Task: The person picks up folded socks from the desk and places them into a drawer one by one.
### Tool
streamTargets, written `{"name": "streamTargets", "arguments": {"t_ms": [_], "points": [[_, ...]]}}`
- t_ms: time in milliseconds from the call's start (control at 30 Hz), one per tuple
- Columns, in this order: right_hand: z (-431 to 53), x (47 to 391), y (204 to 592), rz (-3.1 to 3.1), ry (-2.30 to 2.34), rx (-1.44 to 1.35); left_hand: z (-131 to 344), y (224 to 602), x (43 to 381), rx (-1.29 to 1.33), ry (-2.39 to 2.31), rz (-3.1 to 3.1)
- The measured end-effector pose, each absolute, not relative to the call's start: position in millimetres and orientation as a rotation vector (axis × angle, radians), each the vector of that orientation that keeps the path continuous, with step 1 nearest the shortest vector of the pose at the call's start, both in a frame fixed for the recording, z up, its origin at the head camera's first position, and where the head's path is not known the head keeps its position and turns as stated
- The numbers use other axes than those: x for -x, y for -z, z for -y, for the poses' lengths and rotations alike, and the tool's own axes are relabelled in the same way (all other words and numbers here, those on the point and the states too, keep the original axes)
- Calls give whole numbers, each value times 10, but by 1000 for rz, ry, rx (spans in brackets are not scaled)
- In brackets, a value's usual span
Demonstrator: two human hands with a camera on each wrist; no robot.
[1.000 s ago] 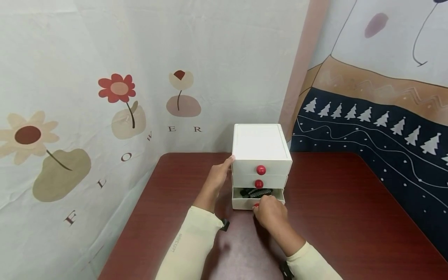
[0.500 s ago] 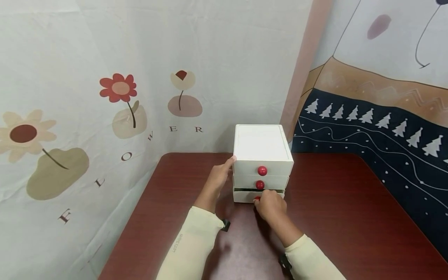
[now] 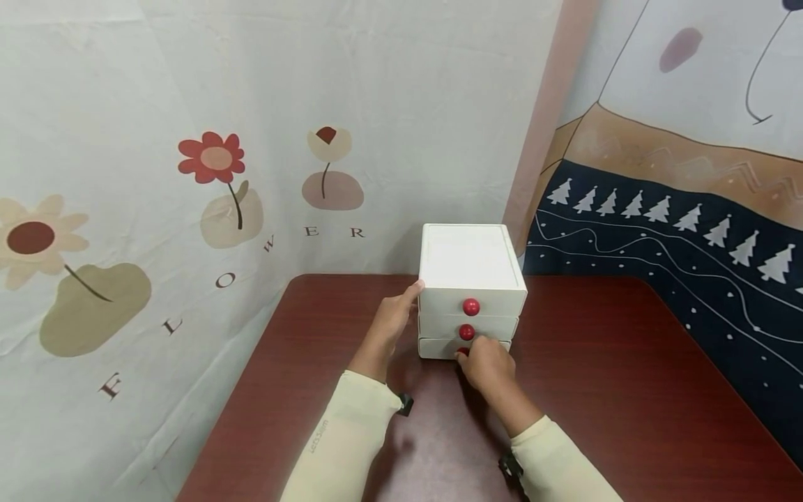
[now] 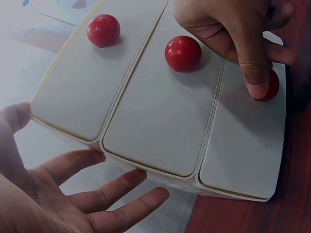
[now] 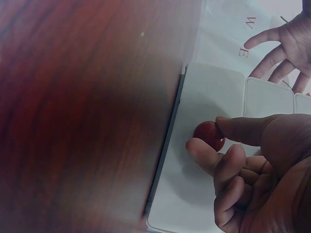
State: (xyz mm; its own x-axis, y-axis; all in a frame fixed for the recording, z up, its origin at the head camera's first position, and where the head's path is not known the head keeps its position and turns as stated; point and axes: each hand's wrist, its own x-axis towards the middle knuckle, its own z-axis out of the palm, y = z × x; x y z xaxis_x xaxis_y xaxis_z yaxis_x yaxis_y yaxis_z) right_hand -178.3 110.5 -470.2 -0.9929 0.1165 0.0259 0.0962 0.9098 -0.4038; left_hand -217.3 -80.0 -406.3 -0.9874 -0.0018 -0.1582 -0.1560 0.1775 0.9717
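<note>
A white three-drawer organizer point(image 3: 473, 258) stands on the table with all its drawers flush. Each front bears a round red knob, the upper two being the top knob point(image 4: 103, 30) and the middle knob point(image 4: 182, 53). My right hand point(image 3: 491, 366) pinches the bottom knob point(image 5: 208, 136) between thumb and index finger, its other fingers curled. On the organizer's left side, my left hand point(image 3: 390, 321) rests with fingers spread and fairly straight, the thumb at the top front corner. The front of the bottom drawer point(image 4: 243, 150) hides what is inside it.
The dark red wooden table point(image 3: 602, 376) extends to both sides and in front of the organizer. Behind stands a pale cloth backdrop point(image 3: 408, 125) printed with flowers, with a dark blue tree pattern point(image 3: 665, 244) at the right.
The bottom drawer has slid inward from partly pulled out to closed, pushed by my right hand on its knob. The black item inside has gone out of sight. My left hand stays in place.
</note>
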Motion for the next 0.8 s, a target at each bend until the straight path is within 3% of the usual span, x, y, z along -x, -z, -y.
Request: {"name": "streamTargets", "arguments": {"t_ms": [400,800], "points": [[-1128,1815,4731,3009,-647,193,828,4060,2171,112,-1877,-2343],[-1431,1764,4662,3093,-785,244,933,4184,2061,-194,-1473,-2662]]}}
